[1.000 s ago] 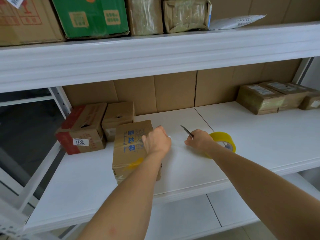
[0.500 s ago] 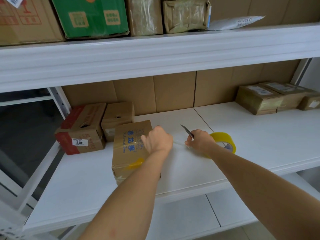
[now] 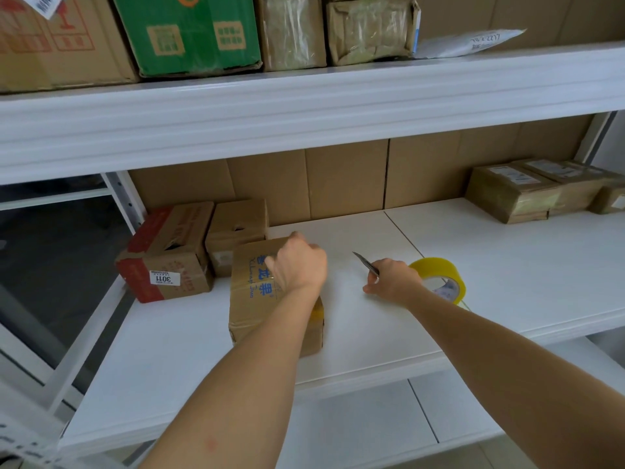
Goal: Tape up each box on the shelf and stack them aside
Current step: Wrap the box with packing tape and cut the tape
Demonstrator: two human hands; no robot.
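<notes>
Two white shelves (image 3: 507, 265); left hand (image 3: 299, 262) grip curled on box (image 3: 257, 299), right hand (image 3: 394, 279) holding knife (image 3: 365, 263).

Bare shelf (image 3: 507, 265) lies open between the tape roll (image 3: 439, 275) and the parcels (image 3: 527, 191) at right; two boxes (image 3: 189, 245) block the left rear corner.

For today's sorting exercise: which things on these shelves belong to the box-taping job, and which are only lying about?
Part of the job:
- box with blue lettering, under the left hand
- yellow tape roll
- knife, in the right hand
- red-edged box and small box waiting behind

Lying about:
- green box on the top shelf
- white mailer
</notes>
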